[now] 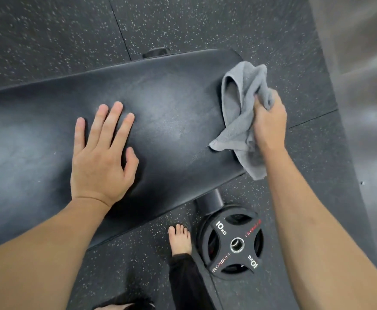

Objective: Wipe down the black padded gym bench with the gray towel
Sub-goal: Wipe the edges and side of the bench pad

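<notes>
The black padded bench (160, 104) runs across the view from the left edge to the right of centre. My left hand (102, 155) lies flat on its top with the fingers spread, holding nothing. My right hand (270, 121) grips the bunched gray towel (239, 113) at the bench's right end. The towel drapes over that end, and one corner hangs past the near right corner of the pad.
Speckled dark rubber floor (48, 41) surrounds the bench. A black 10 kg weight plate (234, 242) lies on the floor below the bench's right end, beside my bare foot (180, 239). A bench leg (210, 200) shows above the plate. A grey wall (366, 108) rises on the right.
</notes>
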Demonstrator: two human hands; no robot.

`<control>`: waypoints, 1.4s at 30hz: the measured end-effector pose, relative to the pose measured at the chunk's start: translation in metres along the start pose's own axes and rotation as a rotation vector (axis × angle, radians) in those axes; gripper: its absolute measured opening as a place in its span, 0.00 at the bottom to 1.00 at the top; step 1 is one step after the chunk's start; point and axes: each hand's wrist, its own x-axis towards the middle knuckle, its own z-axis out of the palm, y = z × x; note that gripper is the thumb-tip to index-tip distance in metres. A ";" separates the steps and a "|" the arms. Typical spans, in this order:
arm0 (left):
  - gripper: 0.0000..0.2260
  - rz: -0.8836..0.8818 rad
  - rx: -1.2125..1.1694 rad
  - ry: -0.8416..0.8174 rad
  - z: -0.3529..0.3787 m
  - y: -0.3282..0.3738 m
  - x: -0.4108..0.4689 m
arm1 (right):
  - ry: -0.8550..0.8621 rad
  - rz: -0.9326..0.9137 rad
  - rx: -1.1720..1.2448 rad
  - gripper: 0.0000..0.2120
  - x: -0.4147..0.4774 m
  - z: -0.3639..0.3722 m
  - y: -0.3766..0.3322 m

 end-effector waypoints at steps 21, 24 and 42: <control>0.26 0.004 0.009 0.017 -0.002 0.001 0.001 | -0.483 -0.732 -0.637 0.09 0.030 0.104 -0.129; 0.26 -0.005 0.001 0.015 -0.002 0.003 0.002 | -0.430 -0.802 -0.604 0.12 0.006 0.125 -0.130; 0.26 -0.551 -0.027 0.084 -0.095 -0.240 -0.124 | -0.433 -0.762 -0.584 0.13 -0.142 0.246 -0.204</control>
